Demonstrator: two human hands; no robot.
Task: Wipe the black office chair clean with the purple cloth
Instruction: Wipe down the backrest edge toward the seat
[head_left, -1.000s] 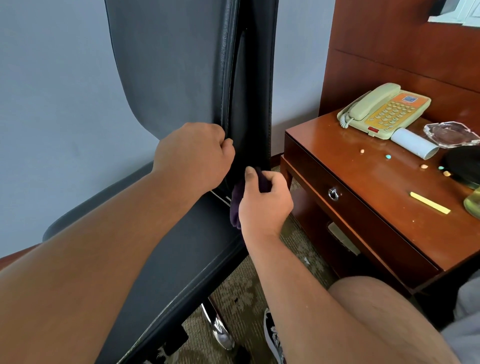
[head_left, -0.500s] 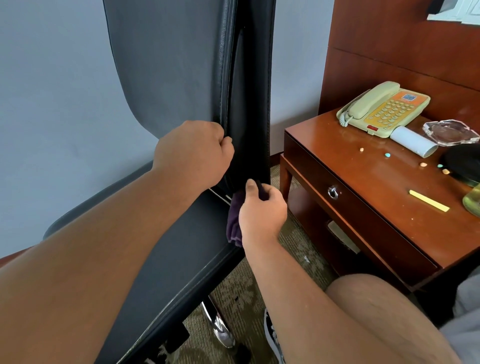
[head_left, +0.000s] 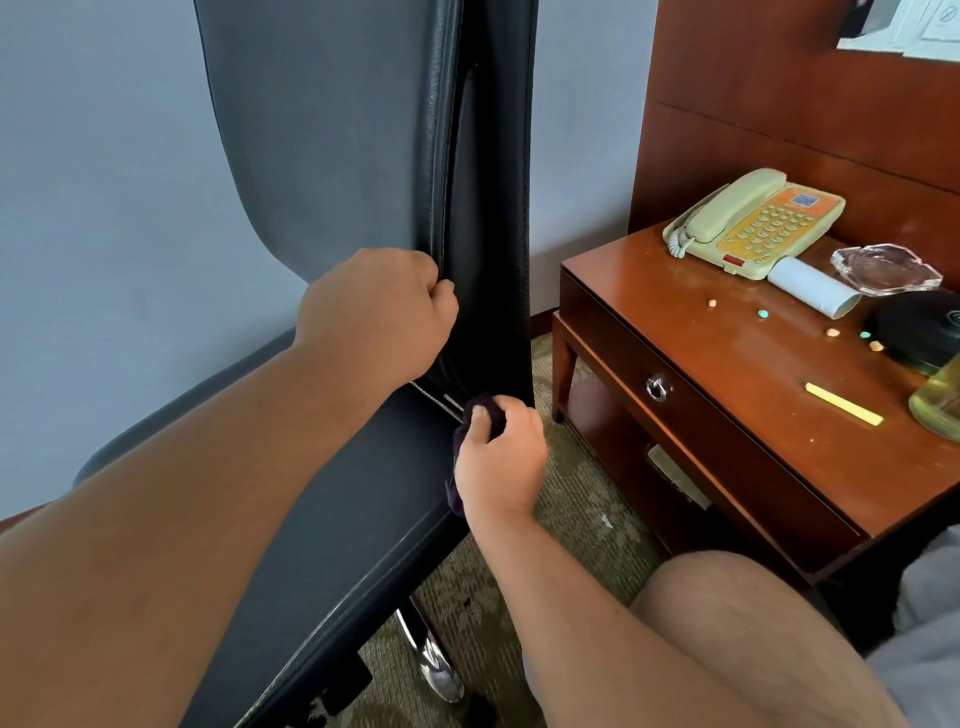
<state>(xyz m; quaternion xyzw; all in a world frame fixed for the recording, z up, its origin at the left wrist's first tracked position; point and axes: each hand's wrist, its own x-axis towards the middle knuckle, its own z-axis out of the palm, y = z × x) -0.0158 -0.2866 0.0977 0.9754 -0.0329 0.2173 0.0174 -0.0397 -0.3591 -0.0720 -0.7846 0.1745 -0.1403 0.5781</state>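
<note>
Right hand (head_left: 497, 465) bunches purple cloth (head_left: 470, 447) against smooth black chair (head_left: 337, 156).

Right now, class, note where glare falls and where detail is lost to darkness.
Head view: soft glare sheens the desk top beside the telephone; the side edge of the chair swallows detail; the purple cloth in the right hand reads nearly black.
</note>
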